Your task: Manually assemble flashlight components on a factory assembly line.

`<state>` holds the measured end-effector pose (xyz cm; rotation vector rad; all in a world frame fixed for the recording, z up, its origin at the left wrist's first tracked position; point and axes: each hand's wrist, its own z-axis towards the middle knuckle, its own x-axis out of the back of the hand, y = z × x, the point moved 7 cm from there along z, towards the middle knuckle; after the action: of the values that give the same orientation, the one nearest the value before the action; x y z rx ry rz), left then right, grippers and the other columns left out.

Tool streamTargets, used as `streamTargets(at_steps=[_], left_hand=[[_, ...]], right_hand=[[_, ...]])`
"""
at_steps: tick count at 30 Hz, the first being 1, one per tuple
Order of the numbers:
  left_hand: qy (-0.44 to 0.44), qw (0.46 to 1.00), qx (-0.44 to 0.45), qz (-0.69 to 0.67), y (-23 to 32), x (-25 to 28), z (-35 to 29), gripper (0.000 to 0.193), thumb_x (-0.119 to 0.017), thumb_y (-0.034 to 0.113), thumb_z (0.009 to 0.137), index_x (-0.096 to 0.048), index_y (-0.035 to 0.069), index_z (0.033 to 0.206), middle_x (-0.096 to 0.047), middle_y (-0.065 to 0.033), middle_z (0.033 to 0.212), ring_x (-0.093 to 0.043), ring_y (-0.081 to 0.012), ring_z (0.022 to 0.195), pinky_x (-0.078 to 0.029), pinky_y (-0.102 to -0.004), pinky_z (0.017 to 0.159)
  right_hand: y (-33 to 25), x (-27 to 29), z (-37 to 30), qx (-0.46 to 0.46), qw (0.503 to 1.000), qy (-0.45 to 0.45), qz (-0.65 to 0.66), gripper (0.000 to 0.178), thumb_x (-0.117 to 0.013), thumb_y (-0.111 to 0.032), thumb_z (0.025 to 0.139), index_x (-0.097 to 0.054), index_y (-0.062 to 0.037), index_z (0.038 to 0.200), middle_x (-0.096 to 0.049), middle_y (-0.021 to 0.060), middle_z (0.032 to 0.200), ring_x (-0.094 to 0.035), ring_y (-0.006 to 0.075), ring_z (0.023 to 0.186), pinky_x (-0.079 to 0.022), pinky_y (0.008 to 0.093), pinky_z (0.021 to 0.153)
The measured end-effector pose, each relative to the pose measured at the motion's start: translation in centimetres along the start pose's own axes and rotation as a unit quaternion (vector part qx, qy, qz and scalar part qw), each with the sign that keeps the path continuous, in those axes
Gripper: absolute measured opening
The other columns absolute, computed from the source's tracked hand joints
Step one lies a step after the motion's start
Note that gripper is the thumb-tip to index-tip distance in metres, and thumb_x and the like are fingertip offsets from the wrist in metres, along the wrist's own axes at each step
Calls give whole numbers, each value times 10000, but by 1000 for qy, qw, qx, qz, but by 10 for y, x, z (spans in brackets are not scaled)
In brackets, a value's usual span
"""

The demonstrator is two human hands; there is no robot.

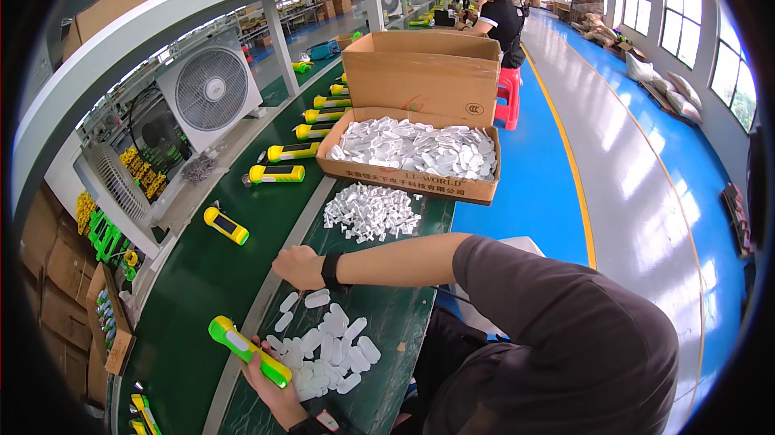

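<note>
My left hand (270, 386) is wrapped round a green and yellow flashlight (248, 350), with a pale oval patch on its upper side. Beside that hand, a loose pile of white oval plates (331, 350) is spread on the dark green worktop. My right hand (299, 267), with a black band at the wrist, is curled closed beyond the pile, near the belt's edge. Whatever its fingers may hold is hidden. Farther off lies a heap of small white pieces (371, 211).
An open cardboard box (408, 181) full of white parts stands at the worktop's far end. Several yellow-green flashlights (226, 225) lie along the green belt (190, 306) at left. Fans (211, 88) stand past the belt. Two people (502, 11) are farther away near a red stool (508, 96).
</note>
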<state>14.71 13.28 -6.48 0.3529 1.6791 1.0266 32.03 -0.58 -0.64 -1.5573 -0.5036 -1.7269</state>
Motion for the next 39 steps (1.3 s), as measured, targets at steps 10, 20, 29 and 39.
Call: streamTargets(at_steps=[10, 20, 29, 39], left_hand=[[10, 1000, -2, -3, 1, -4, -3, 560, -557, 108, 827, -362, 47, 1348, -546, -102, 1078, -545, -163, 890, -448, -246, 798], [12, 999, 3, 34, -1, 3, 1, 532, -579, 99, 838, -376, 47, 1326, -533, -105, 1063, -544, -159, 824, -459, -261, 740], [-39, 998, 10, -39, -3, -27, 2, 588, -591, 30, 798, -324, 101, 1318, -518, -135, 1108, -573, -239, 855, -515, -416, 745], [-46, 993, -54, 92, 8, -23, -3, 688, -575, -22, 827, -214, 96, 1401, -495, -130, 1149, -577, -259, 985, -516, -408, 831]], right_hand=[[37, 4, -5, -48, 997, -26, -48, 171, -678, -19, 657, -682, -4, 827, -657, 175, 868, -668, 339, 813, -551, 377, 643], [42, 24, -13, -37, 994, -22, -99, 161, -694, -41, 667, -684, -22, 826, -660, 161, 881, -670, 319, 820, -542, 382, 631], [14, 33, -7, 94, 951, 34, 292, 186, -753, -137, 659, -617, -29, 723, -650, 131, 705, -660, 229, 671, -515, 331, 592], [-84, -2, 6, 64, 761, -102, 637, 107, -647, -64, 841, -571, -16, 898, -625, 35, 817, -589, 83, 753, -474, 219, 665]])
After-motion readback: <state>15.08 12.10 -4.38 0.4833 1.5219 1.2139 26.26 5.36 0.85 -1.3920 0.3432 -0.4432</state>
